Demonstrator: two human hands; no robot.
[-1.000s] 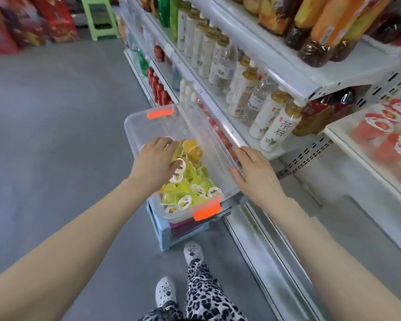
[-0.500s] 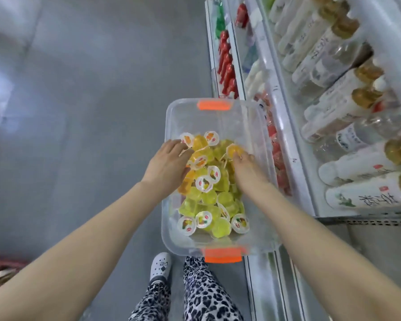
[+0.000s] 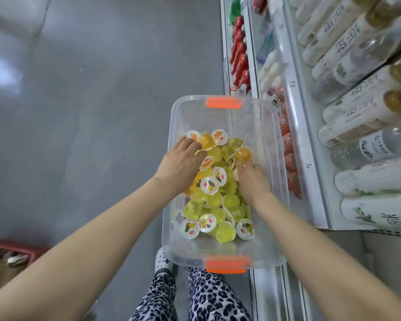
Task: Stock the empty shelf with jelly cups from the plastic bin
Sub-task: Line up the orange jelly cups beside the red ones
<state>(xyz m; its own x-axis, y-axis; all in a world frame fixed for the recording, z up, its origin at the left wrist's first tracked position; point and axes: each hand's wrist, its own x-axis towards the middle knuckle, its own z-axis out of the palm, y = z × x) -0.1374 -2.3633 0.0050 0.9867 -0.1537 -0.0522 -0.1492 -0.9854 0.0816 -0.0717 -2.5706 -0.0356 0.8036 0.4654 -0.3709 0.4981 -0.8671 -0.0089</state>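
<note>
Item under inspection: a clear rectangular plastic bin (image 3: 245,121) with an orange latch at its near end and another at its far end. It stands just left of the white shop shelving (image 3: 310,158). What it rests on is hidden.

Contents: small translucent yellow and orange jelly cups (image 3: 210,185) with white printed foil lids, heaped loose in the near and middle part of the bin. The far part of the bin floor is bare.

Left grip (image 3: 183,162): inside the bin at the far left of the heap, fingers curled down over the jelly cups there and grasping them.

Right grip (image 3: 252,181): inside the bin at the right of the heap, fingertips touching an orange cup. The fingers dip among the cups, so I cannot tell whether anything is grasped.

Surroundings: white-labelled drink bottles (image 3: 366,126) line the shelf at right, with red bottles (image 3: 240,54) on a lower shelf at the far side. Grey floor (image 3: 90,112) lies at left. Leopard-print trousers (image 3: 208,297) and a white shoe (image 3: 162,260) show at the near edge.
</note>
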